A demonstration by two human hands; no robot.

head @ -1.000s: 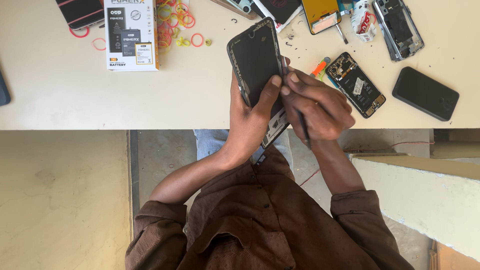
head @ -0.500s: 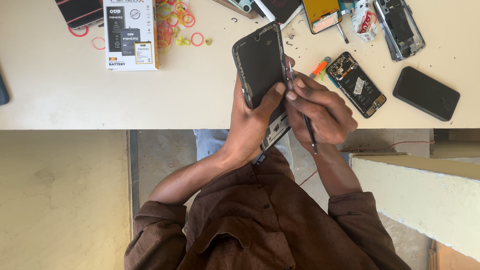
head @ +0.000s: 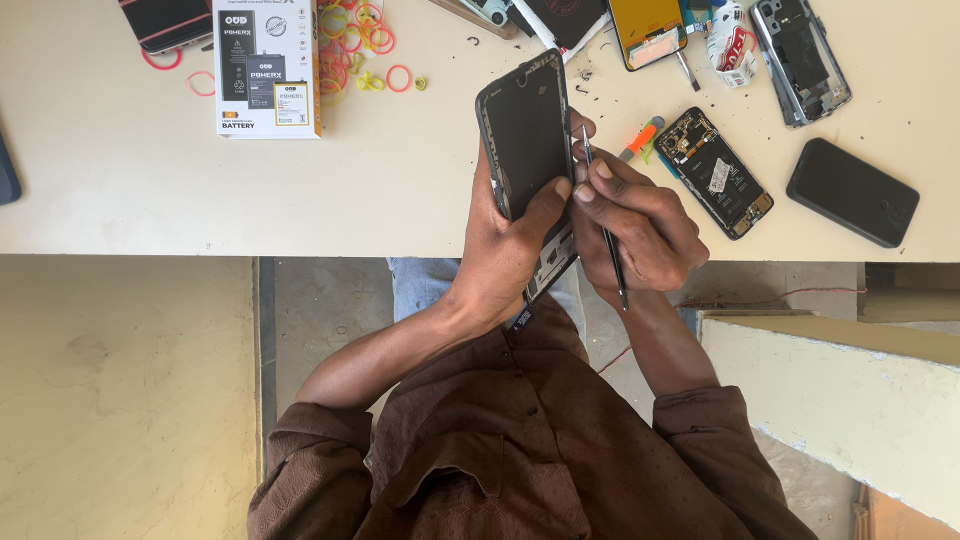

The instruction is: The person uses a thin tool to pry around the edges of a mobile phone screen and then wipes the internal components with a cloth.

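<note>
Head view, looking down over the cream counter (head: 400, 190), the landmark for every place below.

Person: brown-sleeved arms reach from the near edge of the counter up over its middle.

Battery box (head: 266, 68), white with dark panels: flat on the counter, far left part, at its back edge.

Dark phone frame (head: 527, 135): raised over the counter's middle, tilted, inner side toward the camera; a second opened layer hangs below it past the counter's near edge. Left hand (head: 510, 245) closed around its lower half from behind, thumb pressed on the inner face.

Right hand (head: 640, 225): over the counter's near edge, just beside the frame's right side, fingers pinched on a thin metal tool (head: 603, 230) whose upper tip lies against the frame's right rim.

Black phone (head: 852, 192): flat, counter's far right.

Opened phone (head: 715, 172) with circuit parts showing: flat, right of centre.

Phone chassis (head: 800, 60): back edge, right.

Orange-handled tool (head: 640, 139): beside the opened phone.

Rubber bands (head: 360, 40), pink and yellow: scattered at the back edge, right of the battery box.
</note>
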